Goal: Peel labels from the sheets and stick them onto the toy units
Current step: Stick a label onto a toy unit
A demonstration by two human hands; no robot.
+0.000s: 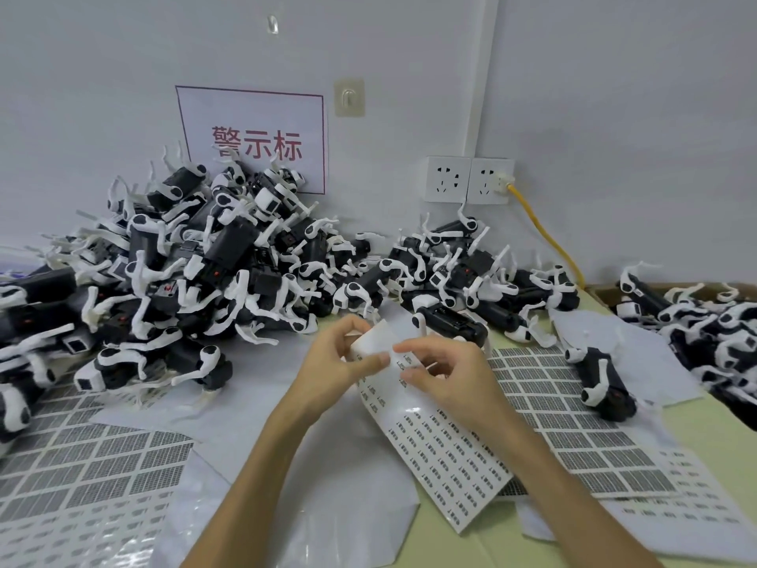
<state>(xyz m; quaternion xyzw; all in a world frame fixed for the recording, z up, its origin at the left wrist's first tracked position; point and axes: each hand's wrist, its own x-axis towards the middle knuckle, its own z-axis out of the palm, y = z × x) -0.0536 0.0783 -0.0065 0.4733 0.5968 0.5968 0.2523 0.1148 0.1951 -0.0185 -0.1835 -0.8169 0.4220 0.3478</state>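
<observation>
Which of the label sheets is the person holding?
The middle sheet of small, widely spaced labels, its top end curled up and pinched by the left hand and right hand. The dense grey-grid sheets on either side lie flat, unheld.

Toy units (229, 256): black bodies, white limbs and heads, small red spots on some; 9 to 3 o'clock.
Label sheet (446, 448): white, rows of small black print; centre.
Grid sheets (565, 407): white, dense grey-black blocks in a grid; 3 and 8 o'clock.
Counter (696, 428): pale yellow-green.
Wall sign (254, 137): white, dark red border, red characters; 11 o'clock.
Cable (545, 235): yellow; 2 o'clock.
Sockets (467, 180): white.
Wall (614, 96): pale grey.
</observation>
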